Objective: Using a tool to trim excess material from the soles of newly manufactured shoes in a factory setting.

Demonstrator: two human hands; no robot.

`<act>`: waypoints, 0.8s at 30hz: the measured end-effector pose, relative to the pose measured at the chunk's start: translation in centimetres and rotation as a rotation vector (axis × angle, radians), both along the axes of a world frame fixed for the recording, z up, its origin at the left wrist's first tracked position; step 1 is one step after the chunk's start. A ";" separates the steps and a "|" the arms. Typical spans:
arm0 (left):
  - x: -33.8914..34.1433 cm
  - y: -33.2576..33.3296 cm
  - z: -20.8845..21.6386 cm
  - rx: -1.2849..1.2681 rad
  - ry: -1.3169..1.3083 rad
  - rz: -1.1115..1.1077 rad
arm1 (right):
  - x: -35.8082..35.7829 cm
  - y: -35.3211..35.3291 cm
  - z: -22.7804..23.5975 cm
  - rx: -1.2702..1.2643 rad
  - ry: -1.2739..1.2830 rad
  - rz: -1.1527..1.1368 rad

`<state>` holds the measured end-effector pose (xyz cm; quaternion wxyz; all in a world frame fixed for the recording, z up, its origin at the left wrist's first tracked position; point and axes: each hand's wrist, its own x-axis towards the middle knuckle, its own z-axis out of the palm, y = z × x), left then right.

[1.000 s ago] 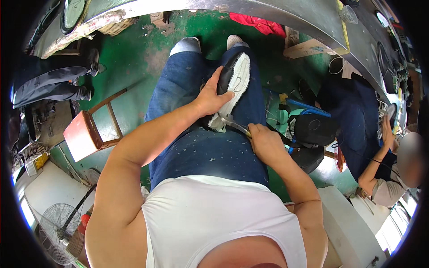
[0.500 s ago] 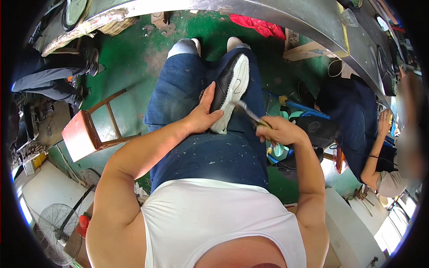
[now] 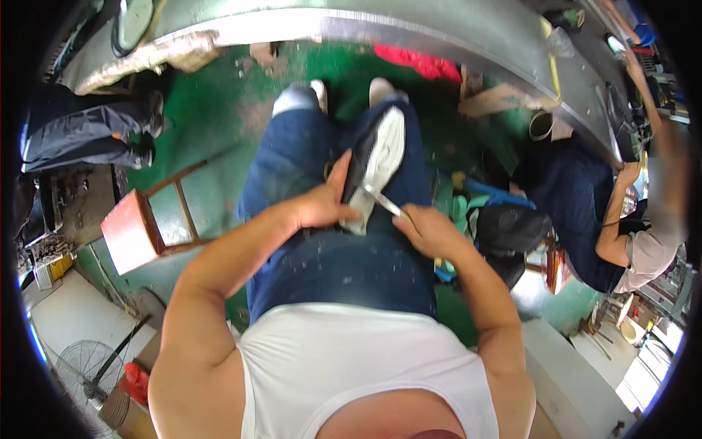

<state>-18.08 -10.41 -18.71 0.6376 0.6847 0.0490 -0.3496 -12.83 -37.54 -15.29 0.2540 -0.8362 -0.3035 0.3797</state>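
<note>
Workshop, with shoe work under way. Black shoe (image 3: pixel 386 150) lay white sole up on person's lap; right hand (image 3: pixel 431 230) gripped hammer-like tool (image 3: pixel 384 200). Pale flecks dotted blue trousers (image 3: pixel 340 267). Long metal-topped bench (image 3: pixel 439 36) spanned far side. Green floor (image 3: pixel 212 110) looked scuffed. Plain reddish stool (image 3: pixel 131 233) stood at left, wire-caged fan (image 3: pixel 88 373) at lower left. Co-worker (image 3: pixel 647 256) sat near bench at right; another person's legs (image 3: pixel 88 128) showed at left.
</note>
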 end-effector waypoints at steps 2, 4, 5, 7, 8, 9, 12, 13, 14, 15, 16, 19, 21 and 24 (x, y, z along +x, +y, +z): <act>-1.1 -1.0 -5.0 0.586 -0.525 -0.052 | 0.6 -1.1 -0.2 0.080 0.167 -0.108; 2.3 -1.9 -4.5 0.510 -0.334 0.215 | 0.4 -2.2 -1.3 0.148 0.306 -0.260; 4.0 -2.8 -3.1 0.395 -0.148 0.368 | 0.3 -2.5 -1.4 0.177 0.369 -0.326; 6.9 -3.3 -3.1 0.403 -0.039 0.338 | 1.2 -2.5 -0.5 0.180 0.316 -0.309; 7.6 -2.7 -4.8 0.287 -0.034 0.346 | 2.1 -2.5 0.0 0.153 0.300 -0.301; 8.1 -2.2 -5.1 0.170 -0.023 0.347 | 3.4 -2.4 0.7 0.169 0.280 -0.300; 8.5 0.2 -1.6 0.001 0.098 0.436 | 7.9 -2.4 4.4 0.210 -0.215 -0.176; 7.7 3.1 -3.5 -0.130 0.107 0.463 | 9.9 -1.4 5.9 0.277 -0.378 -0.153; 8.5 4.3 0.3 -0.175 0.093 0.440 | 12.5 -1.2 7.3 0.316 -0.573 -0.104; 8.0 6.4 1.3 -0.032 0.087 0.575 | 15.2 -0.6 8.3 0.357 -0.749 -0.081; 8.4 8.7 3.8 -0.149 0.050 0.606 | 18.1 0.1 8.8 0.378 -0.935 -0.062; 13.2 11.0 16.6 -0.061 -0.267 0.604 | 27.3 2.6 9.7 0.351 -1.164 -0.095; 17.6 13.4 21.0 0.373 -0.594 0.424 | 33.8 4.9 9.8 0.332 -1.229 -0.095; 27.5 15.5 23.9 1.176 -0.918 0.138 | 41.9 6.5 8.4 0.241 -1.244 -0.155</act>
